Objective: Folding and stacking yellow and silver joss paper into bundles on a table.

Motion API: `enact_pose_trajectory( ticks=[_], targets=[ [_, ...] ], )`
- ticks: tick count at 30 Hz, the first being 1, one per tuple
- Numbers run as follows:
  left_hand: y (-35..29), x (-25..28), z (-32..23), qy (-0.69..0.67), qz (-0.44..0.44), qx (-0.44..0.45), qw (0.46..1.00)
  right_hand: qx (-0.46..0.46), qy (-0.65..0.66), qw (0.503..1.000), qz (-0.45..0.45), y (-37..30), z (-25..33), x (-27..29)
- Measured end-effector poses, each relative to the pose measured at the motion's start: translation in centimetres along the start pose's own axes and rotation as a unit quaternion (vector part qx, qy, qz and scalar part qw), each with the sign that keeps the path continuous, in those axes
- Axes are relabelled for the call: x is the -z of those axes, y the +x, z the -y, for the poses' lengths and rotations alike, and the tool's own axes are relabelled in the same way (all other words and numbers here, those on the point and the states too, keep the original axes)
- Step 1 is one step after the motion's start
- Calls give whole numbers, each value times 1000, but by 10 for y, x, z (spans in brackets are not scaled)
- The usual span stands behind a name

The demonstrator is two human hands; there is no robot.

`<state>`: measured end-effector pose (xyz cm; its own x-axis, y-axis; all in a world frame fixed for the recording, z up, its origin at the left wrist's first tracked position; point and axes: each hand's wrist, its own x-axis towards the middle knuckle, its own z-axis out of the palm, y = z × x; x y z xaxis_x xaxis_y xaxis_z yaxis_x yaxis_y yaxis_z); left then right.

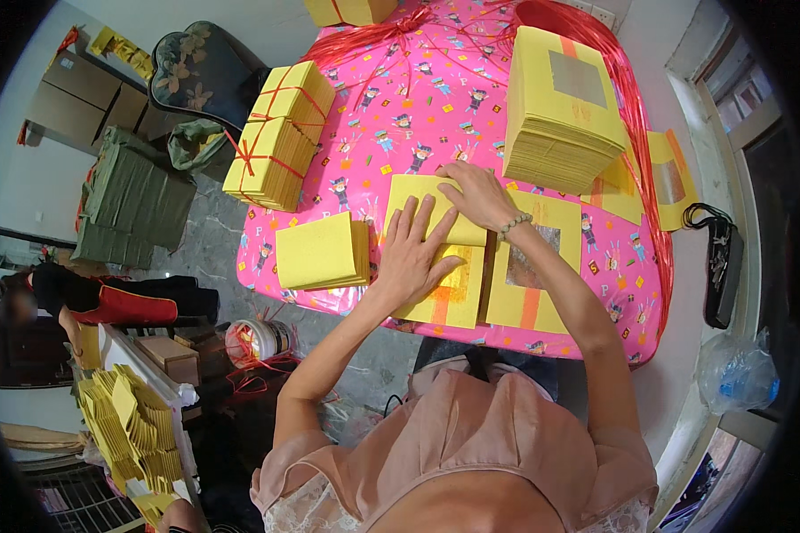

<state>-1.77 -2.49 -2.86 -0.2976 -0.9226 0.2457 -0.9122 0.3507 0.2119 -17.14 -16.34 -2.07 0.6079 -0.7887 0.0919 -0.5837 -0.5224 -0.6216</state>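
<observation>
In front of me on the table lies a sheet of yellow paper [462, 313] with a gold foil patch, its far part folded over toward me. My left hand [418, 258] presses flat on it with fingers spread. At the fold's far right corner, my right hand [478, 197] rests with fingers stretched over the paper; a bead bracelet circles the wrist. Under my right forearm is another yellow sheet [556, 222] with a silver patch, partly covered. Left of my left hand sits a small pile of folded yellow papers [316, 253].
A tall stack of yellow sheets [556, 133] stands far right. Bundles [271, 155] tied with red string sit at left, on a pink patterned tablecloth [373, 151]. Red strands [636, 107] hang along the right edge. A person [124, 298] bends by yellow bundles at lower left.
</observation>
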Motion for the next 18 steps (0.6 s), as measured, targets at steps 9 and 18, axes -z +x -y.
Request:
enact_pose_trajectory(
  ticks=[9,18],
  targets=[
    [1,1,1,0,5,-1,1000,-4,-1,1000,3,1,-4,-4],
    [0,-1,2,-18,7,-1,1000,-19,-8,999,29,-1,-2,-3]
  ],
)
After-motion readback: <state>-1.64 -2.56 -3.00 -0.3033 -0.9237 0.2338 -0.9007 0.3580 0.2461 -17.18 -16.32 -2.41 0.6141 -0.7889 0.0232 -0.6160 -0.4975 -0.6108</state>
